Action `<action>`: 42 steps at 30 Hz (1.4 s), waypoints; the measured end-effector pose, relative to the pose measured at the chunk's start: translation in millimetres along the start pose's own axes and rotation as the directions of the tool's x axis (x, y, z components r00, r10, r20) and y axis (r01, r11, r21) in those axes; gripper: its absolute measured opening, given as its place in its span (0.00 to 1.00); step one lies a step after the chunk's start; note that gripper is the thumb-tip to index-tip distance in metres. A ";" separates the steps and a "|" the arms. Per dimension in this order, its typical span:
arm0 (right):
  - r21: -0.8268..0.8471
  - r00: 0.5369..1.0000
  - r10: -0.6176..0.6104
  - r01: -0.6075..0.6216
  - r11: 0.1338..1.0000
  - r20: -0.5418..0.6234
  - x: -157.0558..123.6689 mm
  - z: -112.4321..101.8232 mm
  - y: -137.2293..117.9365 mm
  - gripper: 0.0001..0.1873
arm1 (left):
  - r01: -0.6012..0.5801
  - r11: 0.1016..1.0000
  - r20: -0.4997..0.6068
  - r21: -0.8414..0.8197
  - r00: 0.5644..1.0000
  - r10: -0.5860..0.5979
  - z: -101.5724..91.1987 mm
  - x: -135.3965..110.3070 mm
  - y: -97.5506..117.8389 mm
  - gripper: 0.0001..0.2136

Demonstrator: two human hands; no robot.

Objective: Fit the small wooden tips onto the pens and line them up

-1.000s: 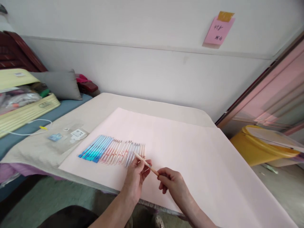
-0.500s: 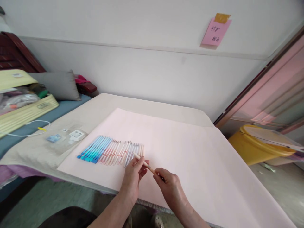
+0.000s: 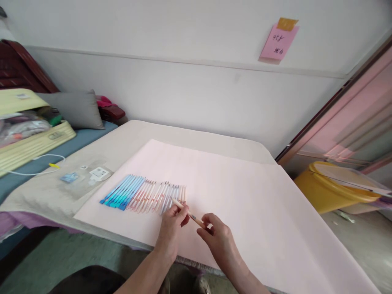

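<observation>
A slim pale pen (image 3: 196, 219), whitish at its far end and peach along the near part, is pinched in my left hand (image 3: 171, 228) between thumb and fingers. It slants over the table, its far end pointing up and left above the row. My right hand (image 3: 219, 237) is at the pen's near end, thumb and forefinger parted around it; whether they touch it is hard to see. Just beyond my left hand lies a row of pens: blue ones (image 3: 124, 194) at the left, red-and-white ones (image 3: 147, 196) in the middle, greyish and peach ones (image 3: 183, 192) at the right.
A pale pink sheet (image 3: 245, 196) covers much of the table. Clear plastic packaging (image 3: 88, 177) lies at its left. A grey pillow (image 3: 81, 109) and an open yellow case (image 3: 33, 143) sit further left. A yellow bin (image 3: 327, 185) stands to the right.
My right thumb and forefinger have spread apart from their pinch on the pen's near end. The left hand stays nearly in place, still holding the pen.
</observation>
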State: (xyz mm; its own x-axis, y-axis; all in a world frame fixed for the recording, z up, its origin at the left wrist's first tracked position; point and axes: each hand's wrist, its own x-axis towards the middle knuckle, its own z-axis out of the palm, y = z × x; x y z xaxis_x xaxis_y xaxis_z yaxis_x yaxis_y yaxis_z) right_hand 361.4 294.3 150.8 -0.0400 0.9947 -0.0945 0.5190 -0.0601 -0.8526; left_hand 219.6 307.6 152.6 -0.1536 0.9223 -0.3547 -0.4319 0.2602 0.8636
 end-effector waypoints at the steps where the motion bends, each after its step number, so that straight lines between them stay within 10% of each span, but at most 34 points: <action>1: -0.017 1.000 0.008 -0.008 1.000 -0.008 -0.5 0.2 -0.2 0.03 | -0.001 1.000 0.000 0.000 1.000 0.001 0.1 0.0 -0.1 0.14; 26: -0.320 0.985 -0.158 0.172 0.932 0.071 -8.9 0.4 -6.0 0.17 | 0.043 0.999 0.120 -0.022 0.992 -0.041 0.3 -5.5 -3.2 0.11; 42: -0.181 0.985 -0.165 0.172 0.968 0.057 -7.5 4.6 -2.8 0.18 | 0.123 0.990 0.266 -0.069 0.959 -0.100 0.0 -11.1 0.8 0.11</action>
State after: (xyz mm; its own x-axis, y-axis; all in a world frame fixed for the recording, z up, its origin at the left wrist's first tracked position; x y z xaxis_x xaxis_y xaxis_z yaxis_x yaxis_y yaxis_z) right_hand 356.3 286.6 151.5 -0.1735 0.9847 0.0180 0.6503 0.1283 -0.7488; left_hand 221.0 297.6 157.3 0.1325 0.9343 -0.3311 -0.5080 0.3508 0.7867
